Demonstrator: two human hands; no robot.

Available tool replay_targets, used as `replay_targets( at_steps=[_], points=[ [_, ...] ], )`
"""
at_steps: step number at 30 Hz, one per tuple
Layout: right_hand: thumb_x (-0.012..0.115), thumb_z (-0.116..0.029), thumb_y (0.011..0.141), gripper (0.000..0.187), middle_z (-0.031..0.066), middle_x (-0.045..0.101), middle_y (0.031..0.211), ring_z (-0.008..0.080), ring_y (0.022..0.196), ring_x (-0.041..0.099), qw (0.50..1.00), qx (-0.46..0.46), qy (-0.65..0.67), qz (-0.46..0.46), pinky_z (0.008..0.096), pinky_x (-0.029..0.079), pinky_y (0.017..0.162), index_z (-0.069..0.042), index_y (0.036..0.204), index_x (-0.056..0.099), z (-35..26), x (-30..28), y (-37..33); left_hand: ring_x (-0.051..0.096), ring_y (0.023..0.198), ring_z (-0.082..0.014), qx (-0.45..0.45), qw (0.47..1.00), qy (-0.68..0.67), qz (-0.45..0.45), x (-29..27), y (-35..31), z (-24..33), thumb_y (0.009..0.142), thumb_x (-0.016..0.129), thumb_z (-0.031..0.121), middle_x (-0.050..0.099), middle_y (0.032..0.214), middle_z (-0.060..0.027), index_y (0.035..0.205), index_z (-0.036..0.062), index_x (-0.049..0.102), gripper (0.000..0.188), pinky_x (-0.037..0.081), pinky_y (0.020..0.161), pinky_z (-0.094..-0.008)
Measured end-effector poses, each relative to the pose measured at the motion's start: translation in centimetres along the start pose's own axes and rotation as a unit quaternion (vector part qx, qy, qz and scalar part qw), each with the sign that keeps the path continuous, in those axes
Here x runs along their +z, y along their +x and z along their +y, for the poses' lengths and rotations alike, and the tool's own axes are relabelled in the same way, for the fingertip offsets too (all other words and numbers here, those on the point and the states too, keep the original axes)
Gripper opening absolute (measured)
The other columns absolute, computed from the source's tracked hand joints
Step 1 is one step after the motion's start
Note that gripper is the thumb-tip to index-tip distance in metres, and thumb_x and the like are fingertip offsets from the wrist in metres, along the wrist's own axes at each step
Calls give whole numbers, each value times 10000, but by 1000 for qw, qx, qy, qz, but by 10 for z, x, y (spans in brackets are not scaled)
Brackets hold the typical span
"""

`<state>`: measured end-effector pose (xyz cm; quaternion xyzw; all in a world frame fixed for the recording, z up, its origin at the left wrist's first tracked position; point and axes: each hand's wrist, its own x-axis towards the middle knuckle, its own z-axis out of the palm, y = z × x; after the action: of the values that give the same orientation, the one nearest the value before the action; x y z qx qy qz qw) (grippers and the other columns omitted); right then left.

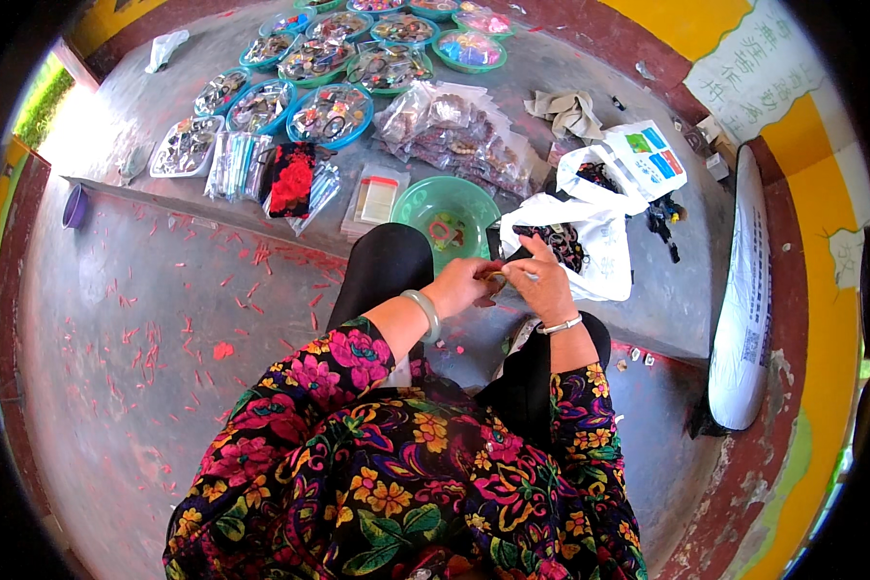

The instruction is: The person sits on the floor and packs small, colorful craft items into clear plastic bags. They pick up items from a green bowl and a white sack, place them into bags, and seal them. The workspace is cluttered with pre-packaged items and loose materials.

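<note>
My left hand and my right hand meet in front of my knees, fingers pinched together. Between them is a small thin yellowish loop, perhaps a bracelet, with something dark by the fingertips; its exact kind is too small to tell. Just beyond my hands stands a green plastic basin with a small pinkish ring-shaped item at its bottom. To the right of the basin, a white plastic bag lies open, full of dark beaded or banded items, close to my right hand.
Several basins of small goods cover the raised ledge, with clear bags of beads nearer. Another white bag and a beige cloth are at right. A long white wrapped roll leans by the wall. Red scraps litter the floor.
</note>
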<state>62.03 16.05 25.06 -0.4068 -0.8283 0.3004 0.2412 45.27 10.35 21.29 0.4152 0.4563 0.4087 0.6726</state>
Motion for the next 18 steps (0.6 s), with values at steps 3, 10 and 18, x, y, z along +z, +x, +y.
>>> replay_targets(
  at_steps=[3,10,18],
  points=[
    [678,-207,721,165,181,483,1228,361,1226,353,1000,5,-6,0,396,332,982,-123,862,695,0,-5,0,590,831,-140,1,1000,1,4,-2,2,-4,857,526,63,587,970,-58,1165,-10,493,318,518,699,-268],
    [683,-169,687,182,169,462,1252,373,1238,325,996,-56,-54,-34,396,332,985,-160,868,699,-2,-1,-3,598,836,-151,-16,1000,-10,1,-2,5,-7,849,534,48,590,971,-66,1148,-12,505,306,522,710,-268],
    [654,-251,725,146,180,447,1266,391,1244,302,994,-52,-53,-81,416,317,989,-136,806,690,-6,0,-4,607,848,-171,-14,1000,-7,9,4,-3,5,840,502,4,593,995,-89,1143,-21,509,304,528,732,-282]
  ],
)
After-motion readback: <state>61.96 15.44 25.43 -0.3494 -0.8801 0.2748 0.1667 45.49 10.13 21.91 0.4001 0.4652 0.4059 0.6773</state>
